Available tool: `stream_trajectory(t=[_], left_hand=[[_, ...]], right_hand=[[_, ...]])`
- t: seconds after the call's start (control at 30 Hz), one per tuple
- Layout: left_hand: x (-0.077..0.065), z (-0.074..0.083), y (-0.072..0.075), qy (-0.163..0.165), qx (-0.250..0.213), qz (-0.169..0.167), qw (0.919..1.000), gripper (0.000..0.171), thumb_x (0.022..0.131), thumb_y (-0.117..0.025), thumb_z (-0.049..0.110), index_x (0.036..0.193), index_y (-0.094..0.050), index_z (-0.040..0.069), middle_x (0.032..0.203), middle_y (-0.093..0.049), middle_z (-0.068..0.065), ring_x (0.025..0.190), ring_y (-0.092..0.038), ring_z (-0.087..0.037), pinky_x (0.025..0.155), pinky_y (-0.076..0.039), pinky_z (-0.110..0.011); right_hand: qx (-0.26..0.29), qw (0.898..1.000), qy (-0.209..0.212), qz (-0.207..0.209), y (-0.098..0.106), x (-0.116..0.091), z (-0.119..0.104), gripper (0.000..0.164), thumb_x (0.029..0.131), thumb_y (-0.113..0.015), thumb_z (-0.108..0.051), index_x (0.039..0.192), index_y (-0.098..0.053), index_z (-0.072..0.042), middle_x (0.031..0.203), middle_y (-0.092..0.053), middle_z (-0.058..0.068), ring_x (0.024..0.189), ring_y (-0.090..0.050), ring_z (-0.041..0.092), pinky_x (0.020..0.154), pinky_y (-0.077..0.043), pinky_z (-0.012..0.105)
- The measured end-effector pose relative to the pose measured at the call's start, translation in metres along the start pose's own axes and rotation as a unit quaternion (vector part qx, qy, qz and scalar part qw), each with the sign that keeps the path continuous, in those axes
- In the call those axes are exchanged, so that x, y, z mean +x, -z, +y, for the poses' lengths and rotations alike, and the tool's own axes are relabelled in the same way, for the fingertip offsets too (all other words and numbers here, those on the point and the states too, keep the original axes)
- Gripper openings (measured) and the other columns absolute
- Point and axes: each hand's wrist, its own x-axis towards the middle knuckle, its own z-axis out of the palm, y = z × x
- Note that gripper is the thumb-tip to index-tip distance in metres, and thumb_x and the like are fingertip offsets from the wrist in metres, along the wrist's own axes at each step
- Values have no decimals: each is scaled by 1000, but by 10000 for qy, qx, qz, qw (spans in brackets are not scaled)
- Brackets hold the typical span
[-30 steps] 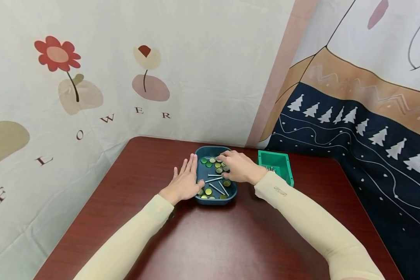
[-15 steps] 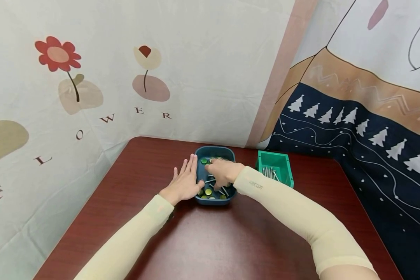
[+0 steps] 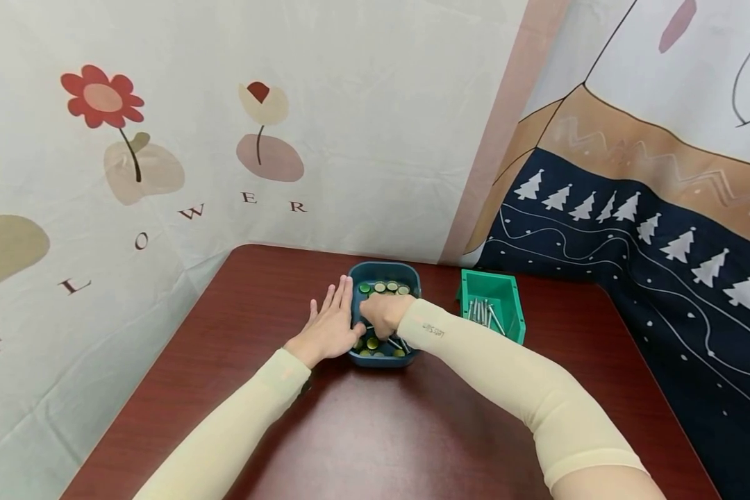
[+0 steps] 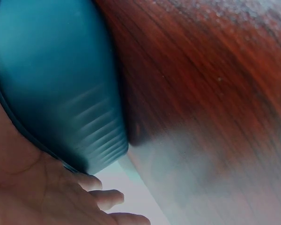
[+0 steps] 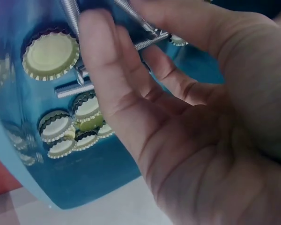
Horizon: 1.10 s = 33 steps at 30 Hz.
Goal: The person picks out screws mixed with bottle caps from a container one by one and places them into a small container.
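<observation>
Flat against the left wall of a blue tub (image 3: pixel 384 265), my left hand (image 3: pixel 330 330) rests with straight fingers; the left wrist view shows its palm on the tub's ribbed outer wall (image 4: pixel 61 65). My right hand (image 3: pixel 386 312) reaches down into the tub, bent fingers among metal screws (image 5: pixel 75 90). In the right wrist view its thumb and index finger stand apart, with a screw showing in the gap. Bottle caps (image 5: pixel 51 54) lie inside, some piled together. From the head view, the right hand hides the tub's middle.
A green bin (image 3: pixel 509 298) stands right of the tub, with several screws (image 3: pixel 480 312) inside. Both sit on a dark red wooden table (image 3: pixel 350 430). Printed cloth (image 3: pixel 381 139) hangs behind the table's back edge.
My right hand has moved left and down, from the tub's right rim to its middle, uncovering the screws in the green bin. My left hand has stayed in place.
</observation>
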Motion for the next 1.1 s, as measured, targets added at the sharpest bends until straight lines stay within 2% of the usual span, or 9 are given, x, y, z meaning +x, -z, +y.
stream_trajectory(t=[0.1, 0.17, 0.33, 0.5, 0.7, 0.8, 0.93, 1.1], left_hand=[[0, -1, -1, 10, 37, 11, 10000, 101, 119, -57, 45, 187, 11, 11, 198, 15, -8, 186, 2, -43, 144, -5, -81], [1, -2, -1, 6, 30, 25, 10000, 101, 120, -57, 44, 187, 11, 12, 198, 15, -8, 186, 1, -43, 144, -5, -80], [1, -3, -2, -13, -142, -13, 9999, 102, 119, -58, 42, 188, 11, 13, 198, 14, -7, 186, 2, -43, 143, -1, -81], [1, -6, -5, -38, -262, 13, 9996, 104, 117, -59, 43, 188, 10, 12, 198, 13, -9, 185, 2, -44, 142, -1, -83], [1, -3, -5, 41, -23, 78, 10000, 102, 118, -59, 42, 188, 8, 9, 199, 10, -11, 186, 0, -43, 144, -5, -81], [1, -2, -4, 23, -5, 85, 10000, 102, 118, -59, 42, 188, 8, 9, 199, 11, -11, 186, 0, -44, 143, -6, -82], [2, -2, -3, 8, 1, 91, 10000, 103, 118, -59, 42, 188, 8, 9, 199, 9, -12, 186, 0, -45, 143, -7, -82], [3, -2, -3, 6, 29, 69, 10000, 103, 117, -59, 43, 188, 9, 9, 199, 9, -13, 186, 0, -44, 143, -6, -82]], right_hand=[[167, 9998, -76, -71, 0, 5, 0, 21, 106, -81, -8, 127, -77, -11, 106, -82, 8, 62, -76, 13, 58, -64, 28], [349, 9993, -130, -99, -1, 6, 1, 14, 106, -80, -6, 118, -76, -12, 101, -80, 7, 58, -76, 14, 55, -64, 28], [913, 9955, -172, -163, -2, 3, 8, 13, 106, -79, -4, 106, -71, -14, 103, -75, 7, 59, -77, 16, 56, -64, 29], [1329, 9911, 71, -68, -3, -3, 18, 14, 106, -78, 0, 116, -76, -10, 110, -75, 8, 62, -77, 16, 58, -64, 29], [1344, 9897, 432, 242, -3, -11, 29, 22, 106, -77, 1, 127, -79, -2, 92, -80, 7, 58, -70, 12, 62, -60, 26], [1578, 9848, 577, 437, -2, -19, 35, 25, 106, -78, 0, 131, -78, 0, 87, -80, 9, 64, -78, 22, 65, -61, 27], [1812, 9786, 679, 706, 1, -29, 42, 27, 107, -79, -3, 134, -76, 0, 89, -78, 9, 77, -85, 32, 69, -63, 29], [2159, 9698, 645, 933, 4, -33, 51, 27, 107, -79, -4, 133, -76, -1, 90, -78, 10, 70, -81, 22, 71, -66, 30]])
